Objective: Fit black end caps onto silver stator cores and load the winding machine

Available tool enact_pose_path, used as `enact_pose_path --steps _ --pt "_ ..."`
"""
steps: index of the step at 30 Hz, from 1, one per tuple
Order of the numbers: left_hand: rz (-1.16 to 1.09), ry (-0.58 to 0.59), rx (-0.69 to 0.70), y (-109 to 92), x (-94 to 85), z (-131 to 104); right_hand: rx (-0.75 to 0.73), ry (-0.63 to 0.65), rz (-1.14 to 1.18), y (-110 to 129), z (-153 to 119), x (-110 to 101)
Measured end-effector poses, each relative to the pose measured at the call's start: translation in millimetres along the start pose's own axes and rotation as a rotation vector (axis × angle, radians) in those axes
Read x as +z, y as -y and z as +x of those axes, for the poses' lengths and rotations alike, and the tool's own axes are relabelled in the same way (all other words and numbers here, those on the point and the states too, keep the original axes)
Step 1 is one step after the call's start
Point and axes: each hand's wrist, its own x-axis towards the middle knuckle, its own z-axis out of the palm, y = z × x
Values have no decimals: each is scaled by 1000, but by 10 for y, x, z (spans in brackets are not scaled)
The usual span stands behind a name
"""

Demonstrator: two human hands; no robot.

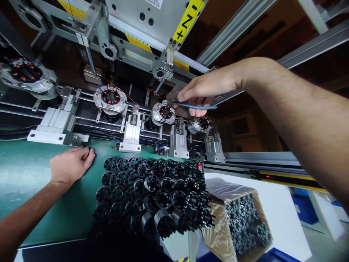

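Note:
My right hand (200, 91) is closed around blue-handled pliers (196, 106). Their tip is at the edge of a motor stator (166, 112) with copper windings, seated in a round metal holder on the winding machine; whether it touches is unclear. My left hand (71, 163) rests as a loose fist on the green mat (35, 160), with nothing visible in it. More wound stators sit in holders along the row: one (110, 96) left of the pliers, another (26, 71) at far left, and one (204, 123) below my right hand.
Many black stator cores (152, 183) stand packed on the mat's right part. Beyond them is a plastic-lined carton (218, 225) holding more cores. Metal clamp blocks (132, 134) line the machine's front. Wire-guide arms (163, 74) hang above the holders, with thin copper wire strung across.

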Motion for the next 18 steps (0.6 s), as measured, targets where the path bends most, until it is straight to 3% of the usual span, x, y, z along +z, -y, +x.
enact_pose_path --steps 3,18 --pt "5 10 -8 5 8 2 71 149 79 48 -16 -4" --pt "-27 -10 5 -15 -12 5 -40 -43 -110 23 -19 -156"
